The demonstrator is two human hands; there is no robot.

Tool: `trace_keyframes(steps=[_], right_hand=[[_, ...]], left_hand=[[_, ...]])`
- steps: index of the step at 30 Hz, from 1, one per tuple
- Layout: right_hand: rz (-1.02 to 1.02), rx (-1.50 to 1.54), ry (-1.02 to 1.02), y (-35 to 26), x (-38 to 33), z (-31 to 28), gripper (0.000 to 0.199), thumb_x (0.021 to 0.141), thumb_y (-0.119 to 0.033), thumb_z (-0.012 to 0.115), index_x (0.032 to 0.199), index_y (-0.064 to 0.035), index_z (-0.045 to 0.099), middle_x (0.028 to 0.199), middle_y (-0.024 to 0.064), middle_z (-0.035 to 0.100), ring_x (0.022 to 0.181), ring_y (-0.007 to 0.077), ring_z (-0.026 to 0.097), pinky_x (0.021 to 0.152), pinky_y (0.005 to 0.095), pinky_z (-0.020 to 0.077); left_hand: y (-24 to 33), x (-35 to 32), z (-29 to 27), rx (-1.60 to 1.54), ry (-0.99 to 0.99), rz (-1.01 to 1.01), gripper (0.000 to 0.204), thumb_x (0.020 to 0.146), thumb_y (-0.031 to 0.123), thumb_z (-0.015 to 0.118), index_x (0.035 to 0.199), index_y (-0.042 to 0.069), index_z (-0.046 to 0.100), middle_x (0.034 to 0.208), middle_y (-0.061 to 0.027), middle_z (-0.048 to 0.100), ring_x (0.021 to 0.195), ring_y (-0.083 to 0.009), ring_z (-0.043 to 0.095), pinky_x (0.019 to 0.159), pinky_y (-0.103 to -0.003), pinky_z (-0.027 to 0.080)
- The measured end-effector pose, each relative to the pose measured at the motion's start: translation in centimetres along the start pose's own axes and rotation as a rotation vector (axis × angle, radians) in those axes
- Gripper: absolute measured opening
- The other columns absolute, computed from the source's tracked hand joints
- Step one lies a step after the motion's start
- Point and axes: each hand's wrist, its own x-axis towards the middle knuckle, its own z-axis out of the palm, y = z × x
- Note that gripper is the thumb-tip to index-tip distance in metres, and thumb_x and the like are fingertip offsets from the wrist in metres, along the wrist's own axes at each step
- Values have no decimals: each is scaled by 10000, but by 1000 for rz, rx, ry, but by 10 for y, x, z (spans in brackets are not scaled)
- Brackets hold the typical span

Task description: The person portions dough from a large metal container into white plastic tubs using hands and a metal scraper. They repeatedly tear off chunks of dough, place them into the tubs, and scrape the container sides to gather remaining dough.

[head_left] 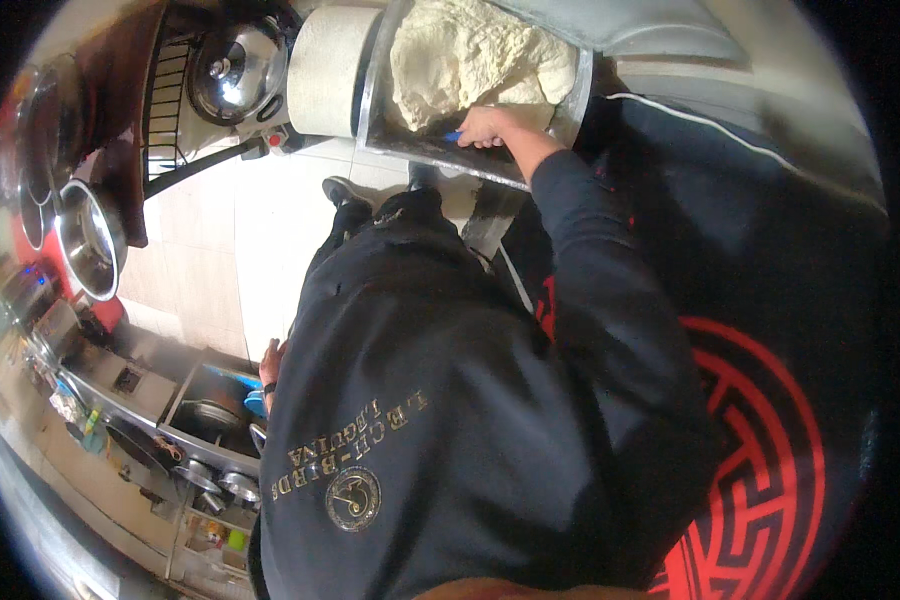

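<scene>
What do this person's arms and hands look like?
The right hand and left hand wear no gloves. The right sleeve is loose and black, ending partway down the forearm. A dark band appears to circle the left wrist; the left sleeve cannot be made out.

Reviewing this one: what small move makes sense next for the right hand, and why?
Probably easing the blue-handled tool in under the near edge of the dough. The right hand already grips it beside that edge, and the dough lies as one lumpy mass in the rectangular metal container. The tool's working end is hard to make out.
</scene>
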Motion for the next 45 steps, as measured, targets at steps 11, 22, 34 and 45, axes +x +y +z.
trace_keyframes(steps=[11,22,34,45], right_hand=[[-168,-270,-35,-57,-26,-20,386,826,-400,626,673,-46,611,554,39,565,487,190,512,475,369,409],[75,-316,62,12,-45,-37,439,770,-473,665,695,-40,663,646,73,635,556,148,576,519,350,454],[-151,-573,-4,-123,-91,-55,283,802,-277,645,751,1,657,640,100,634,493,212,557,479,369,451],[-171,-461,179,-105,5,8,229,771,-132,544,854,23,689,799,164,682,681,292,648,591,413,497]], left_hand=[[45,-13,6,-174,29,-48,372,913,279,526,1237,95,516,1175,-150,610,1073,-326,595,891,-415,479],[13,-9,38,-153,155,52,333,922,286,507,1218,135,526,1156,-147,620,1050,-328,602,890,-419,483],[37,-18,28,-217,64,-35,324,923,290,508,1206,133,530,1162,-145,619,1053,-329,602,886,-420,486],[28,-22,17,-225,76,-35,316,924,293,508,1194,131,533,1167,-144,619,1055,-329,603,882,-421,488]])
